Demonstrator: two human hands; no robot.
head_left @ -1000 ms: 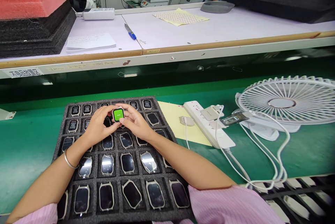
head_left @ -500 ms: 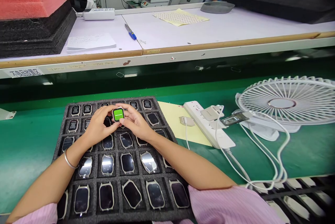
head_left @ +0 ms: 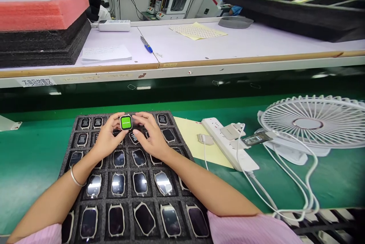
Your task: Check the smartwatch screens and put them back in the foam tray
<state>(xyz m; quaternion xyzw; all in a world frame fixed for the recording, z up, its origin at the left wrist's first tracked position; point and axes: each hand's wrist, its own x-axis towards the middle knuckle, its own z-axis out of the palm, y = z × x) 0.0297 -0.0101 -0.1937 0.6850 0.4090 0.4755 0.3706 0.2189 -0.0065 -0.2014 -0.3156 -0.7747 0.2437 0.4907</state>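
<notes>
A small smartwatch body with a lit green screen [head_left: 126, 122] is held over the far rows of a black foam tray [head_left: 67, 160]. My left hand [head_left: 107, 139] pinches its left side between thumb and fingers. My right hand [head_left: 151, 135] touches its right side with the fingertips, the other fingers curved over the tray. The tray holds several watch bodies with dark screens [head_left: 140, 182] in separate pockets. A silver bangle [head_left: 74, 177] sits on my left wrist.
A white power strip [head_left: 228, 145] with plugged adapters and white cables [head_left: 285, 183] lies right of the tray on a yellow sheet [head_left: 188, 133]. A white desk fan [head_left: 313, 122] lies face up at right. Foam sheets [head_left: 42, 27], papers and a pen [head_left: 146, 43] sit on the shelf behind.
The view has tilted up slightly. Both hands moved the green-lit watch a little farther away toward the tray's back row, still holding it.
</notes>
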